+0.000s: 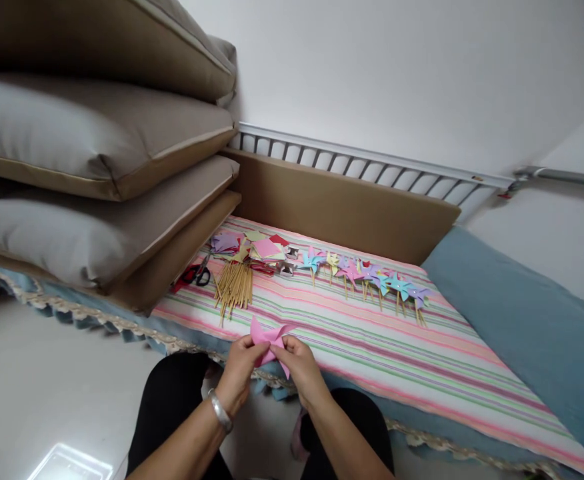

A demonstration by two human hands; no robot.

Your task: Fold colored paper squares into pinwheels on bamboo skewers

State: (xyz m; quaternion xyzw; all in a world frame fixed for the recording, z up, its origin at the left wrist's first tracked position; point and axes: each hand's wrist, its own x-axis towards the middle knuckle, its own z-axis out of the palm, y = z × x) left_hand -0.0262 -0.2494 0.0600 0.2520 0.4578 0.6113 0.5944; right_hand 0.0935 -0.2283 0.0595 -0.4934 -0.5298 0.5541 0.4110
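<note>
Folding a pink paper pinwheel [268, 341] at the near edge of the striped cloth [372, 340], just off its hem and above the lap

Pinching the paper from both sides: left hand [239, 373] closing thumb and fingertips on the left flaps, right hand [299, 367] closing likewise on the centre and right flaps, both grips tight on the sheet, nothing else held

Wearing a silver bangle [221, 410] on the left wrist

Judging by the flaps drawn toward the middle: gathering the blade tips at the centre, shaping under way, no stick fitted yet

Judging the coming move: calling for keeping the tips pressed together at the centre while freeing one hand, then reaching up the cloth for the bundle of wooden sticks [235, 287], lying well beyond the paper

Lying farther back on the cloth: black-handled scissors [198, 273] left of the sticks, cut paper squares [252, 247] behind them, a row of finished pinwheels [367, 277] running off to the right

Standing beyond the far edge of the cloth: a cardboard panel [342, 207]; stacked beside its left end, grey cushions [87, 140]
</note>
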